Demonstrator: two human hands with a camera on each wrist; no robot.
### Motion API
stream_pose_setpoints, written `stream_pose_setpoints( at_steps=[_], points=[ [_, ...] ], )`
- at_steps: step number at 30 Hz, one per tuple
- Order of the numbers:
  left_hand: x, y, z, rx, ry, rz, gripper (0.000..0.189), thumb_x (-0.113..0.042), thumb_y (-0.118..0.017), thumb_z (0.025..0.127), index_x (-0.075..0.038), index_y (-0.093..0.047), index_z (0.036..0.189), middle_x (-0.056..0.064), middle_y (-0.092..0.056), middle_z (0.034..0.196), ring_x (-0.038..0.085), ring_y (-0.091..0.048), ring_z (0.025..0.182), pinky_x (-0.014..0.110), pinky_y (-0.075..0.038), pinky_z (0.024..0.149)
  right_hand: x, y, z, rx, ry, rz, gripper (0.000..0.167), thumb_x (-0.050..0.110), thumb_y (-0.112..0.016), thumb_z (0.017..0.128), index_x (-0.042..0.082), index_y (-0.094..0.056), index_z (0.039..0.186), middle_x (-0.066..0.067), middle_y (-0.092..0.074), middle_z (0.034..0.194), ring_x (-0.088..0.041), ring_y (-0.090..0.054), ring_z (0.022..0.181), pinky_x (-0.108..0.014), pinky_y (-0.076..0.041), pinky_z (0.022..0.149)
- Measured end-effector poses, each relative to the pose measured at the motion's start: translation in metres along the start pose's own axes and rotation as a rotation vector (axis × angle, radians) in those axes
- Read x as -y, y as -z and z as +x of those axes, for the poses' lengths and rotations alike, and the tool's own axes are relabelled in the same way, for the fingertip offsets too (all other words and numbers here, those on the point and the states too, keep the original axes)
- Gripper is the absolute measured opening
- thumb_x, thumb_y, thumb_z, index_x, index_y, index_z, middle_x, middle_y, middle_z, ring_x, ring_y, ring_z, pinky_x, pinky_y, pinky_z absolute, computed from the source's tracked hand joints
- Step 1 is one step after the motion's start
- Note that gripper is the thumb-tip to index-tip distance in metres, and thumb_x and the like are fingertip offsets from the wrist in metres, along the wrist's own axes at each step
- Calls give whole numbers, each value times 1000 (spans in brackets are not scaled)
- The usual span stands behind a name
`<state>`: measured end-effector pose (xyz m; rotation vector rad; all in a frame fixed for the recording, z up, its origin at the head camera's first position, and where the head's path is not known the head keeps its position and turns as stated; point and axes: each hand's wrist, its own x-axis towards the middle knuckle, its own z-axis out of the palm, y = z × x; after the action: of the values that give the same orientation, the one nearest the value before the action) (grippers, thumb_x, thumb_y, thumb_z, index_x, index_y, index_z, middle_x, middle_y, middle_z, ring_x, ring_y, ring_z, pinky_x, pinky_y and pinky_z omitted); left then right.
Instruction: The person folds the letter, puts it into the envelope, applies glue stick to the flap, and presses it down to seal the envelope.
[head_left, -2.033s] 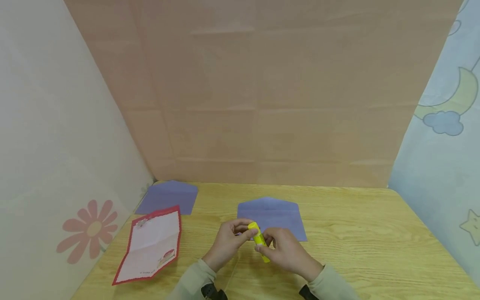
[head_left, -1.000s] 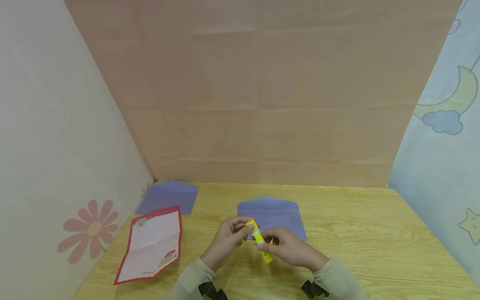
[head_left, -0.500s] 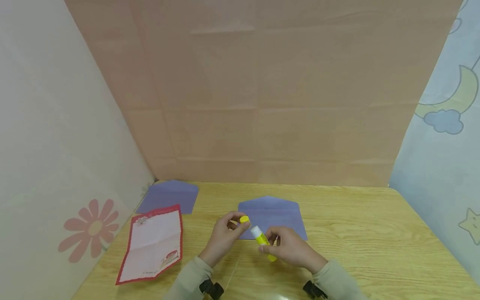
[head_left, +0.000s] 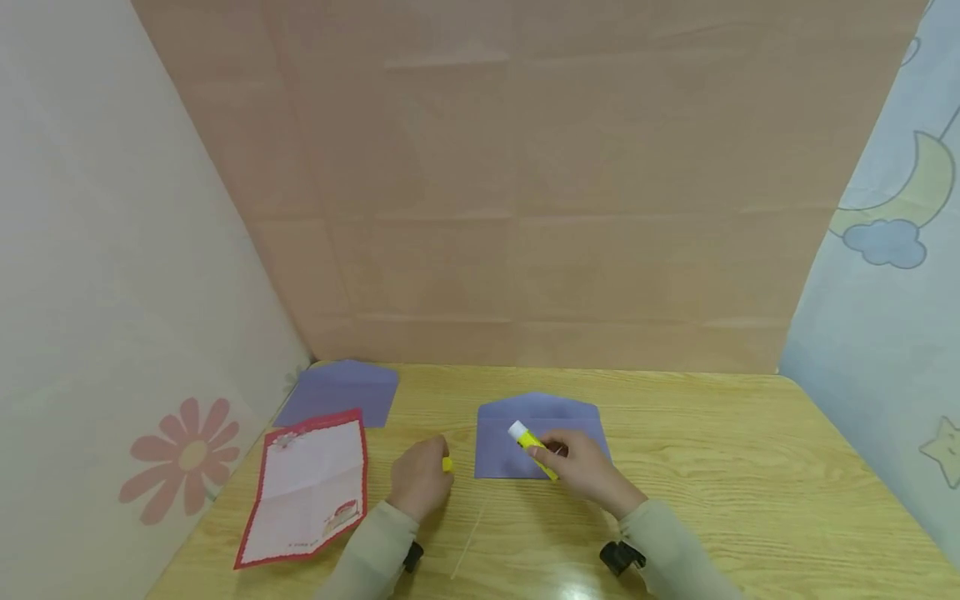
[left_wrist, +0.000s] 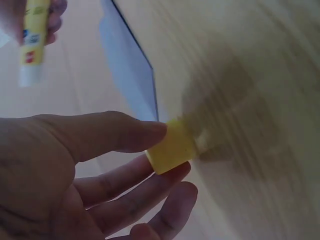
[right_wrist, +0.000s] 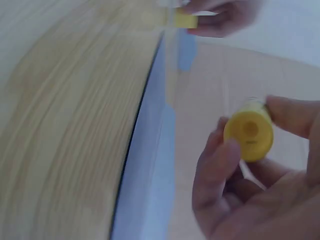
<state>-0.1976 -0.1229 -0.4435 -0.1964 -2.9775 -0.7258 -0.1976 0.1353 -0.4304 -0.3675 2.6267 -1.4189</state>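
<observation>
The cap (left_wrist: pixel 172 147) is pinched between the thumb and fingers of the left hand (head_left: pixel 420 479), low over the table (head_left: pixel 750 467); whether the table is touched by it cannot be told; the glue stick (head_left: pixel 534 448) is clamped by the fingers and thumb of the right hand (head_left: pixel 588 469) and is held tilted above the envelope (head_left: pixel 495 454), its white end bared; at the left a red-edged card (head_left: pixel 307 492) is seen partly in front of a second envelope (head_left: pixel 341 396).

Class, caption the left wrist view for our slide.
Left hand pinches a yellow cap; right hand holds the uncapped glue stick.
</observation>
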Motion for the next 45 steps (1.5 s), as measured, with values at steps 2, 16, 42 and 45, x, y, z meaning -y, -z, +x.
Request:
stream_pose_setpoints(
  at_steps=[2, 16, 42, 45],
  points=[
    [2, -2, 1, 2, 0, 14, 19, -1, -74, 75, -5, -68, 93, 8, -71, 90, 25, -66, 77, 41, -51, 61, -1, 4, 2, 57, -4, 105, 37, 34, -63, 99, 4, -67, 120, -11, -65, 101, -20, -55, 82, -37, -52, 66],
    [-30, -4, -2, 50, -263, -510, 34, -33, -65, 98, -5, -68, 117, 7, -65, 107, 23, -60, 90, 31, -51, 73, 5, 0, 4, 125, 82, 253, 38, 34, -62, 100, 7, -65, 127, -18, -64, 118, -23, -60, 98, -43, -55, 79],
    [-41, -3, -3, 64, -180, -785, 21, -32, -66, 97, -11, -70, 100, 2, -64, 92, 16, -57, 82, 29, -47, 73, 12, -10, -3, 199, 170, 10, 50, 19, -76, 90, 11, -56, 135, -1, -71, 96, -16, -59, 70, -30, -48, 58],
    [-40, -4, -3, 73, -175, -797, 21, -31, -66, 98, -10, -69, 100, 3, -64, 93, 16, -58, 83, 29, -47, 74, 12, -9, -4, 220, 172, 32, 48, 19, -75, 91, 11, -57, 135, -2, -72, 96, -16, -60, 71, -29, -49, 59]
  ],
)
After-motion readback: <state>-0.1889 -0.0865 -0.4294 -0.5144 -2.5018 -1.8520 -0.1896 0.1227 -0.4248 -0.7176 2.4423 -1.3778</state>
